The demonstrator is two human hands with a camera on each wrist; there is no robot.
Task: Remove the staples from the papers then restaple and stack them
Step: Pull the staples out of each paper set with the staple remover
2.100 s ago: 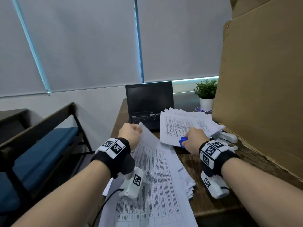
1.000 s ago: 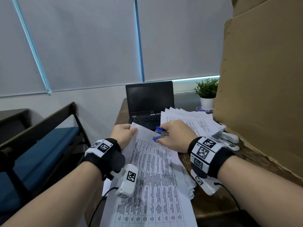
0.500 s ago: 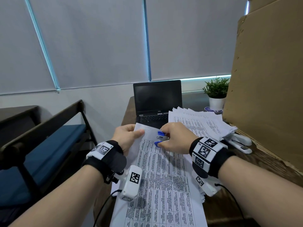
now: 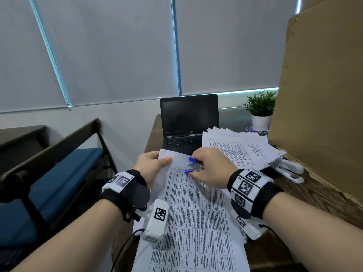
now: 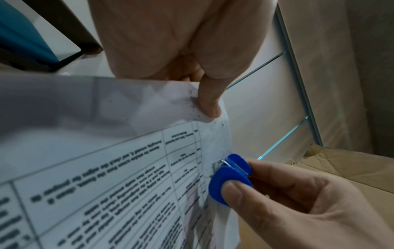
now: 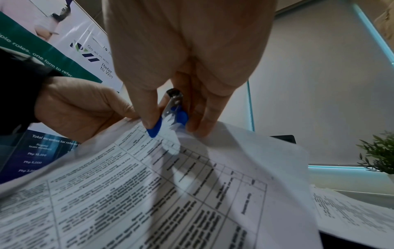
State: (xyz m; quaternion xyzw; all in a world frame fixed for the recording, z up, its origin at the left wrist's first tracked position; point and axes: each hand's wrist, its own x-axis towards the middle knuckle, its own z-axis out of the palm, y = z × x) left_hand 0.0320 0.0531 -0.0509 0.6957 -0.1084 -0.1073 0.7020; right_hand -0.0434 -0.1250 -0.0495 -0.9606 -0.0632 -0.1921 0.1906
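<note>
A printed set of papers (image 4: 196, 213) with tables lies lengthwise on the desk, its far end lifted. My left hand (image 4: 152, 165) pinches the top left corner of that set (image 5: 149, 118), thumb on top. My right hand (image 4: 206, 169) grips a blue staple remover (image 4: 191, 165) between thumb and fingers. Its metal claws sit on the top margin of the sheet (image 5: 219, 164). The remover (image 6: 170, 116) is seen from behind in the right wrist view. A second fanned stack of papers (image 4: 241, 148) lies to the right.
A white stapler (image 4: 288, 170) lies right of the fanned stack, by a large cardboard panel (image 4: 322, 95). An open black laptop (image 4: 188, 118) stands behind the papers, a small potted plant (image 4: 260, 112) at the back right. A blue-seated bench (image 4: 59, 163) stands left of the desk.
My right hand carried the staple remover left from the fanned stack to the top margin of the near set. My left hand kept its pinch on the corner and raised it slightly.
</note>
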